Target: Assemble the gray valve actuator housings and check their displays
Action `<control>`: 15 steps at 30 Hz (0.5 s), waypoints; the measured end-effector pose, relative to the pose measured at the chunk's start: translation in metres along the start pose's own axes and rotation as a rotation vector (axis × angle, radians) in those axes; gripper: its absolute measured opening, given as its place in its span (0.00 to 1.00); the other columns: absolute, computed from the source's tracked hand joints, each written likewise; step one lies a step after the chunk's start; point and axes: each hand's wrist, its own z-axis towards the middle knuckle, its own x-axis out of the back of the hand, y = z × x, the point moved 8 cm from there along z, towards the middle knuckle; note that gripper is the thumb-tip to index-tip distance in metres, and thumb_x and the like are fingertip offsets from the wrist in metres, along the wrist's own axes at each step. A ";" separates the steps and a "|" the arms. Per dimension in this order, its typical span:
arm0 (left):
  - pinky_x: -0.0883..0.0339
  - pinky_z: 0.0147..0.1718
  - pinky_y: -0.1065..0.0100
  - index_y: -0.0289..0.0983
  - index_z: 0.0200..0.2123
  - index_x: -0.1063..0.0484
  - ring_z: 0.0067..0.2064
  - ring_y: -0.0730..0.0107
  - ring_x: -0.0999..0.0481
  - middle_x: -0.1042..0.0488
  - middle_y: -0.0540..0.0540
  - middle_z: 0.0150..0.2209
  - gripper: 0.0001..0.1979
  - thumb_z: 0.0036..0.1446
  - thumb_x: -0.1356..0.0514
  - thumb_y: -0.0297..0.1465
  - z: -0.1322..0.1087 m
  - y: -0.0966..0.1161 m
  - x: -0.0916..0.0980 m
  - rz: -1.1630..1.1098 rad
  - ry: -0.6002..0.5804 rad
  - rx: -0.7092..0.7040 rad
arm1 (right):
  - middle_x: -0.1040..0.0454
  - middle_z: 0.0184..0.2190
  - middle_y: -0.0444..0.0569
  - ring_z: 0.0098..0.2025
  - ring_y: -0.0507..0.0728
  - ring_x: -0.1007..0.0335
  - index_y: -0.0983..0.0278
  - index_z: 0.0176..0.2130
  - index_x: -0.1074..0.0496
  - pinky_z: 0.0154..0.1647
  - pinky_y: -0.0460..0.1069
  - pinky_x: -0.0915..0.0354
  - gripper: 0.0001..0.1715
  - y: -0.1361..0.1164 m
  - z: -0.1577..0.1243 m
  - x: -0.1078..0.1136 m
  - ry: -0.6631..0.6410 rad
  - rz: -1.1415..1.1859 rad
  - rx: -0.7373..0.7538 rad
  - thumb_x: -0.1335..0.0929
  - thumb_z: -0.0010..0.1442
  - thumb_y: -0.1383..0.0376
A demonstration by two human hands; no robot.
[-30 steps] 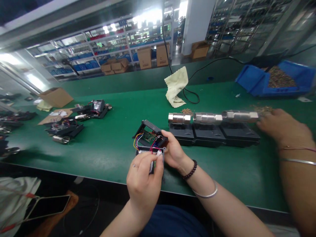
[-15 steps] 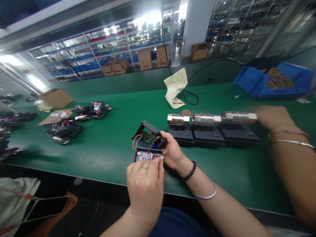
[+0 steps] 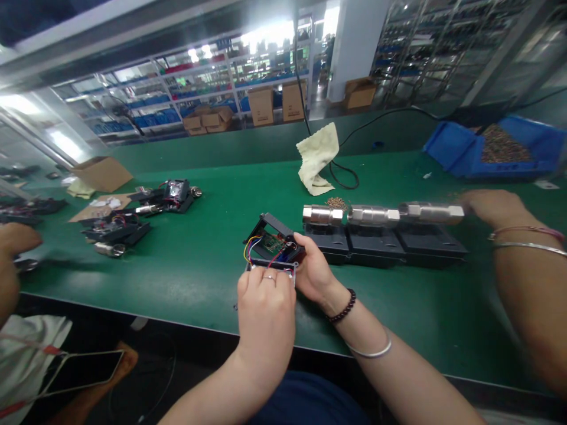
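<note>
An open black housing [image 3: 279, 226] shows a green circuit board [image 3: 271, 242] with yellow, red, white and blue wires. My right hand [image 3: 315, 270] is closed round its right side. Across the lower half of the housing, my left hand [image 3: 267, 304] has its fingers bent and pressed together; the fingertips are hidden. To the right stand several black units topped by metal fittings: a left one [image 3: 322, 215], a middle one [image 3: 372, 215] and a right one [image 3: 430, 211]. Small brass screws [image 3: 336, 203] lie in a pile behind them.
Another person's hand [image 3: 498, 206] is blurred at the right, beside the fittings. One more person's hand [image 3: 18, 239] shows at the left edge. A blue bin [image 3: 509, 169] of small parts, a pale cloth [image 3: 318, 154], a cable and wired assemblies [image 3: 119, 230] lie on the green bench.
My left hand has moved slightly up and right, its fingers now covering more of the lower housing half. The housing has shifted a little right. Another person's hand has appeared at the left edge.
</note>
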 end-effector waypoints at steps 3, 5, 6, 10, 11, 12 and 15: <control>0.41 0.30 0.60 0.37 0.25 0.31 0.28 0.58 0.30 0.29 0.47 0.22 0.07 0.54 0.40 0.23 0.003 -0.002 -0.002 0.005 0.049 0.025 | 0.19 0.29 0.47 0.37 0.57 0.24 0.66 0.32 0.22 0.45 0.51 0.32 0.18 0.000 0.000 0.000 -0.002 -0.006 -0.002 0.38 0.57 0.60; 0.40 0.29 0.60 0.36 0.26 0.30 0.27 0.58 0.29 0.29 0.46 0.21 0.06 0.54 0.40 0.23 0.004 -0.002 -0.003 0.007 0.063 0.043 | 0.20 0.27 0.47 0.37 0.58 0.24 0.65 0.32 0.23 0.46 0.52 0.32 0.17 0.000 0.000 0.000 -0.010 -0.010 0.001 0.38 0.56 0.59; 0.39 0.28 0.60 0.36 0.27 0.30 0.26 0.58 0.29 0.30 0.46 0.20 0.05 0.54 0.40 0.23 0.004 -0.001 -0.003 0.007 0.060 0.045 | 0.20 0.27 0.47 0.38 0.58 0.24 0.65 0.31 0.23 0.46 0.52 0.32 0.17 0.000 0.000 0.001 -0.016 -0.010 0.003 0.37 0.56 0.59; 0.35 0.28 0.60 0.33 0.31 0.28 0.27 0.57 0.27 0.28 0.46 0.22 0.06 0.52 0.42 0.19 -0.001 0.009 0.001 -0.019 0.034 -0.005 | 0.20 0.27 0.46 0.39 0.59 0.23 0.64 0.30 0.23 0.47 0.52 0.32 0.15 0.001 0.001 0.001 -0.036 -0.013 -0.001 0.35 0.53 0.58; 0.34 0.28 0.59 0.33 0.33 0.28 0.27 0.57 0.27 0.27 0.45 0.23 0.08 0.52 0.43 0.18 -0.003 0.011 0.003 -0.035 0.022 -0.020 | 0.20 0.27 0.47 0.39 0.59 0.23 0.64 0.30 0.23 0.47 0.53 0.32 0.15 0.002 0.000 0.001 -0.039 -0.015 -0.007 0.35 0.52 0.57; 0.33 0.29 0.58 0.32 0.34 0.28 0.28 0.57 0.26 0.27 0.45 0.24 0.09 0.52 0.44 0.17 -0.005 0.012 0.004 -0.052 0.006 -0.032 | 0.20 0.28 0.47 0.38 0.59 0.23 0.64 0.30 0.23 0.47 0.53 0.32 0.15 0.003 0.000 0.001 -0.041 -0.018 -0.014 0.34 0.52 0.57; 0.30 0.31 0.57 0.33 0.35 0.27 0.30 0.57 0.26 0.25 0.43 0.27 0.11 0.53 0.46 0.16 -0.012 0.010 0.004 -0.099 -0.039 -0.046 | 0.20 0.29 0.48 0.37 0.58 0.23 0.65 0.31 0.23 0.45 0.52 0.32 0.15 0.003 -0.001 0.000 -0.033 -0.024 -0.021 0.34 0.52 0.58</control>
